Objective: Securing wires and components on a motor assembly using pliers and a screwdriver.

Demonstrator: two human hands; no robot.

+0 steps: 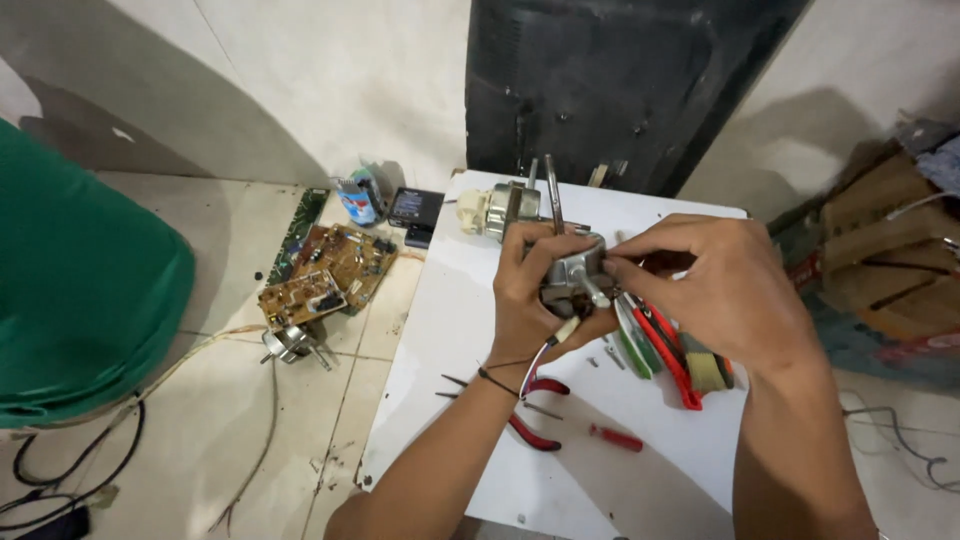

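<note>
Left hand [535, 290], centre of frame: closed around a small metal motor [573, 275], thumb over the top, a thin dark band at the wrist. Wires trail out below the palm.

Right hand [715, 285], just right of centre: fingertips pinched on the motor's short shaft end, rest of the fingers curled. Both hands hold the motor above a white board [640, 470] that fills the lower middle of the frame.

On the board under the hands: red-handled pliers [530, 425], a small red screwdriver [618, 437], a few loose screws, and a bundle of red and green tools [665, 355] partly hidden by the right hand. At the board's top edge, a second motor [500, 208] with a cream plastic part.

Left of the board, on the tiled floor: 2 brown circuit boards [325, 275], a small round metal part [288, 343] below them, loose wire.

Containers: 1 blue can [357, 203] upper centre-left, contents not visible; a small dark box [415, 208] beside it, closed.

Upper centre: dark panel [620, 80] leaning on the wall. Far left: green cloth [80, 290].
</note>
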